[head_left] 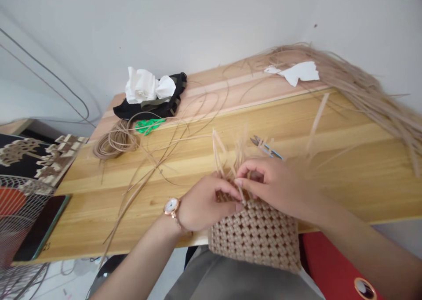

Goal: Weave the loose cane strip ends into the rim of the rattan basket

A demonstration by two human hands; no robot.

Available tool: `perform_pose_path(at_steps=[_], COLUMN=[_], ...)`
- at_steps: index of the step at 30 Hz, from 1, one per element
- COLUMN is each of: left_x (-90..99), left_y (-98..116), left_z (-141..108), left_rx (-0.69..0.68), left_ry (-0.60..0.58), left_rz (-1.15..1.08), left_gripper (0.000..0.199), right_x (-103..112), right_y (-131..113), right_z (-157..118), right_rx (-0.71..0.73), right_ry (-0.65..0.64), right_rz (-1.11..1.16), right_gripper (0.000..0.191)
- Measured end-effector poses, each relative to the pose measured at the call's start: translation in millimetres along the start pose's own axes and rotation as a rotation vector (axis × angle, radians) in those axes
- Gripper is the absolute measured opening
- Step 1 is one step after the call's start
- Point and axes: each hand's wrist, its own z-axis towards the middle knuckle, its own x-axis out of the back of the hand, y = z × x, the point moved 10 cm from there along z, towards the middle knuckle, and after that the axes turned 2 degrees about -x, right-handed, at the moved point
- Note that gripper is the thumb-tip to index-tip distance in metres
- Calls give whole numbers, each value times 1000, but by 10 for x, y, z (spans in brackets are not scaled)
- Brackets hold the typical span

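A tan woven basket piece rests at the table's near edge, over my lap. Loose upright strips stick out of its top rim. My left hand, with a wristwatch on the wrist, grips the rim from the left. My right hand pinches one of the strips at the rim between thumb and fingers. The two hands touch each other above the weave.
Small snips lie just beyond my hands on the wooden table. A coil of cane, a green item, a black bag with white tissue, a large bundle of strips and a fan guard are around.
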Motion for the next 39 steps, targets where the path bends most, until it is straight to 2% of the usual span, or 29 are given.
perform_pose_path(at_steps=[6, 10, 14, 16, 21, 23, 25, 26, 29, 34, 37, 39], left_x=[-219, -201, -213, -155, 170, 308, 358, 322, 147, 96, 22, -31], left_y=[-349, -456, -550, -560, -426, -336, -266, -260, -340, -587, -550, -522], left_z=[-290, -401, -465, -492, -571, -569, -500, -440, -254, -102, -90, -99], left_rx=[197, 253, 343, 356, 336, 329, 285, 247, 165, 289, 300, 299], left_ry=[-108, -83, -160, -166, -46, 24, 43, 4, -176, -267, -340, -394], left_rz=[-135, -154, -148, -64, 360, 543, 618, 583, 296, 17, -43, -31], left_gripper=[17, 15, 18, 20, 31, 29, 21, 17, 0, 23, 31, 24], right_x=[-334, -539, -682, -742, -810, -817, -821, -819, -782, -733, -739, -746], right_y=[-20, 46, 74, 117, 248, 267, 253, 238, 208, 234, 227, 219], right_z=[-129, -79, -9, 10, 31, 32, 36, 39, 51, 53, 56, 61], right_rx=[45, 11, -4, -36, -153, -184, -184, -174, -141, -165, -170, -171], right_ry=[-115, -194, -256, -275, -269, -270, -280, -282, -257, -219, -227, -231], right_rz=[119, 230, 323, 355, 431, 456, 471, 476, 476, 505, 525, 531], right_gripper=[11, 9, 8, 8, 8, 8, 9, 9, 10, 10, 11, 12])
